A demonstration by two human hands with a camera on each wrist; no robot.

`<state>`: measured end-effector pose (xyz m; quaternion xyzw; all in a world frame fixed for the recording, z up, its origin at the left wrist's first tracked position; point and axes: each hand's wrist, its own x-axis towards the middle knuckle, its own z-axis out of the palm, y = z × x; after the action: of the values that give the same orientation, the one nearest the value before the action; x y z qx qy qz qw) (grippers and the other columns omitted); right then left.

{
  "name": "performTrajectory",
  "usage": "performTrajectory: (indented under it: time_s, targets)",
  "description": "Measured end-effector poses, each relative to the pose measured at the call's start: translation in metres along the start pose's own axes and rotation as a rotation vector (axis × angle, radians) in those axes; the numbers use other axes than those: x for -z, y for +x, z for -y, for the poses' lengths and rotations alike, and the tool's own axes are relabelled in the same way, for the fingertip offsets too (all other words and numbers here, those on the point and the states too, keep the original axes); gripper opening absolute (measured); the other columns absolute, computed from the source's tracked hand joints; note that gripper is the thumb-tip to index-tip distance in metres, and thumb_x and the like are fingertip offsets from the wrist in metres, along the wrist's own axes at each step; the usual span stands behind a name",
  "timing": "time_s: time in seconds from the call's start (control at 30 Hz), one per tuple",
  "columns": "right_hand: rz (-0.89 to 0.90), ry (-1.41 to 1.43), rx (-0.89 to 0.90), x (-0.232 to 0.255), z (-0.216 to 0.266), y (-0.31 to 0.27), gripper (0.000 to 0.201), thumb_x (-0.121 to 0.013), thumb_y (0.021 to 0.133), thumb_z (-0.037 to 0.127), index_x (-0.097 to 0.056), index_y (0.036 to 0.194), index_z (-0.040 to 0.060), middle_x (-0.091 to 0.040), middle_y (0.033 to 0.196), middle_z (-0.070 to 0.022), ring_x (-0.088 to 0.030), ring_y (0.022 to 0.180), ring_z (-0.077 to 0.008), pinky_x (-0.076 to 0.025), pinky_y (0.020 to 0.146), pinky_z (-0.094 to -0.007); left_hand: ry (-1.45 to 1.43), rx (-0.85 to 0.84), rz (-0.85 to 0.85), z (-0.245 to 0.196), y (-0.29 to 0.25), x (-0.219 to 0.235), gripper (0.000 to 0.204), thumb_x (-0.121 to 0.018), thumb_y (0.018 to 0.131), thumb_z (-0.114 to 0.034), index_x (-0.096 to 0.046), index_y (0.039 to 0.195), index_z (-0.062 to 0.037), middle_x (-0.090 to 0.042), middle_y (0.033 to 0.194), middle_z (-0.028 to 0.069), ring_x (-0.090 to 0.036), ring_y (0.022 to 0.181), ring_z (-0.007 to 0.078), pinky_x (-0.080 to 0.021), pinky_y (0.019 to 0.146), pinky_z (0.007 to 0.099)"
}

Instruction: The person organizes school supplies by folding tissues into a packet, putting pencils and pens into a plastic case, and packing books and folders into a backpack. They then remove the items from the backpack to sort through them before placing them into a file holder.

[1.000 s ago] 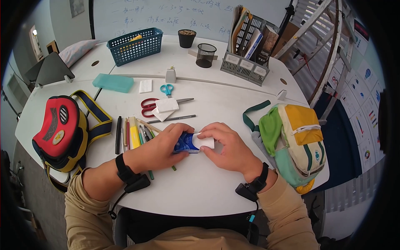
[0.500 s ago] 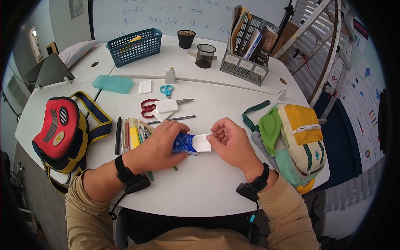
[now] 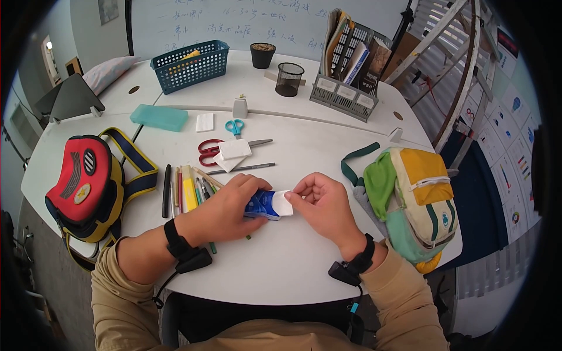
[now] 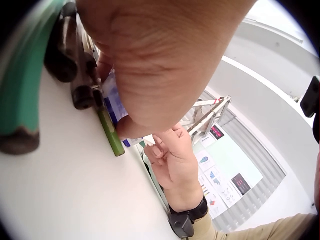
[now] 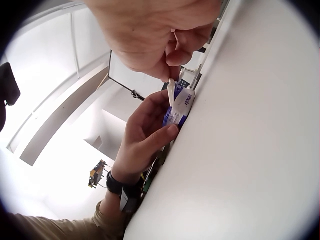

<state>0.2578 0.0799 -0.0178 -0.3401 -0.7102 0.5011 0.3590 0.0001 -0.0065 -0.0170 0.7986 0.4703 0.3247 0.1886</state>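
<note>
My left hand (image 3: pixel 225 207) grips a blue tissue pack (image 3: pixel 261 206) from its left side, thumb along the near edge and fingers over the far one. Out of the pack's right end sticks a folded white tissue (image 3: pixel 282 205). My right hand (image 3: pixel 325 207) pinches the tissue's far right corner between thumb and forefinger, the other fingers curled in. In the right wrist view the pinched tissue (image 5: pixel 171 92) stands up from the pack's opening. Beneath the left hand lie pens and pencils, among them a green pencil (image 4: pixel 111 132).
Left of the hands are a yellow highlighter (image 3: pixel 189 193) and a red backpack (image 3: pixel 88 181). Beyond them lie red scissors (image 3: pixel 209 151), partly under white tissues (image 3: pixel 234 148), and a grey pen (image 3: pixel 243 168). A cream, green and yellow backpack (image 3: pixel 418 199) lies at the right.
The right hand was spread around the tissue, then drew its fingers in to the far right corner. It now pinches that corner. The left hand keeps its grip on the pack.
</note>
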Motion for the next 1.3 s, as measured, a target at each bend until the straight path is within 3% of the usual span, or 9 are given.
performTrajectory:
  time_s: [0.37, 0.47, 0.73, 0.83, 1.07, 1.3]
  targets:
    - [0.006, -0.07, 0.072, 0.005, -0.008, 0.003, 0.019, -0.085, 0.104, 0.012, -0.073, 0.105, -0.0026, -0.078, 0.087, -0.0026, -0.067, 0.076, -0.0044, -0.055, 0.069, -0.024, 0.017, 0.034, 0.014, -0.002, 0.001, 0.0, 0.059, -0.091, 0.091, -0.015, -0.064, 0.143, -0.0018, -0.069, 0.132, 0.0174, -0.065, 0.129, 0.038, -0.054, 0.112, 0.0447]
    - [-0.04, -0.181, -0.01, 0.004, 0.0, -0.001, 0.021, -0.083, 0.105, 0.016, -0.074, 0.106, -0.0029, -0.078, 0.087, -0.003, -0.068, 0.078, -0.0061, -0.056, 0.071, -0.0251, 0.031, 0.043, 0.01, -0.002, 0.001, 0.001, 0.061, -0.09, 0.092, -0.014, -0.063, 0.145, -0.0018, -0.068, 0.134, 0.018, -0.064, 0.131, 0.0385, -0.054, 0.114, 0.0448]
    - [0.133, -0.06, -0.138, 0.01, -0.019, 0.006, 0.023, -0.078, 0.111, 0.021, -0.076, 0.109, -0.002, -0.078, 0.088, -0.0026, -0.069, 0.079, -0.0073, -0.057, 0.071, -0.025, 0.079, 0.043, 0.056, -0.013, 0.005, 0.01, 0.077, -0.089, 0.094, -0.013, -0.055, 0.163, -0.0089, -0.06, 0.151, 0.0229, -0.06, 0.139, 0.0417, -0.052, 0.118, 0.0478]
    - [0.184, 0.083, -0.18, 0.008, -0.016, 0.007, 0.021, -0.075, 0.114, 0.021, -0.075, 0.111, -0.0007, -0.079, 0.09, -0.0033, -0.071, 0.08, -0.008, -0.055, 0.067, -0.0248, 0.254, -0.143, 0.013, -0.013, 0.005, 0.008, 0.081, -0.089, 0.094, -0.013, -0.053, 0.166, -0.0116, -0.056, 0.155, 0.024, -0.056, 0.144, 0.0426, -0.048, 0.122, 0.051]
    - [0.251, 0.183, -0.231, 0.009, -0.008, 0.006, 0.021, -0.072, 0.116, 0.021, -0.074, 0.111, 0.0008, -0.08, 0.096, -0.0057, -0.073, 0.081, -0.0094, -0.051, 0.059, -0.0233, 0.116, -0.165, 0.053, -0.006, 0.005, 0.005, 0.07, -0.084, 0.095, -0.007, -0.058, 0.159, -0.0116, -0.058, 0.152, 0.0201, -0.056, 0.144, 0.0431, -0.046, 0.122, 0.0519]
    - [0.199, 0.188, -0.264, 0.01, -0.007, 0.006, 0.02, -0.071, 0.115, 0.019, -0.075, 0.111, 0.0, -0.08, 0.097, -0.0087, -0.075, 0.08, -0.0134, -0.055, 0.059, -0.0251, 0.128, -0.125, 0.11, -0.009, 0.006, 0.007, 0.066, -0.08, 0.094, -0.002, -0.06, 0.156, -0.0116, -0.062, 0.142, 0.0182, -0.061, 0.135, 0.0416, -0.05, 0.119, 0.05]
